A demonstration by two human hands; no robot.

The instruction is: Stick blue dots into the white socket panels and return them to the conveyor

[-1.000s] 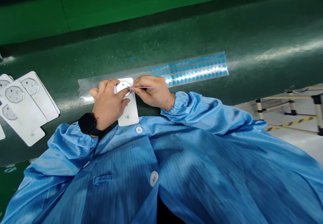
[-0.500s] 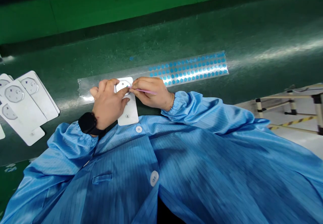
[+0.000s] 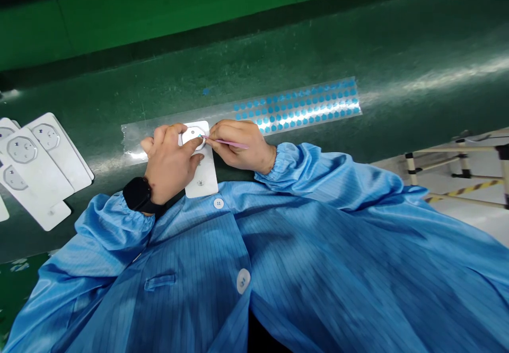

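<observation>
A white faceplate (image 3: 204, 175) with an octagonal recess and small holes lies on the bench close to my body. My left hand (image 3: 169, 154) rests over its left side. The index finger and thumb press on the plate, and the other fingers curl past its left edge. Pinched in my right hand (image 3: 240, 143) is a slim pink tool (image 3: 233, 144) that looks like tweezers. Its tip meets the recess beside my left index fingertip, where a tiny blue bit shows. The fingertips partly hide the recess.
A clear strip (image 3: 159, 122) with rows of round blue stickers (image 3: 302, 106) lies behind the plate and extends right. Several similar white faceplates (image 3: 43, 167) overlap at the left. A small blue scrap (image 3: 205, 92) sits farther back. A tubular rack (image 3: 457, 170) stands at the right.
Both hands stay almost in place on the plate, with the pink tool's tip still at the recess. The view has shifted slightly.
</observation>
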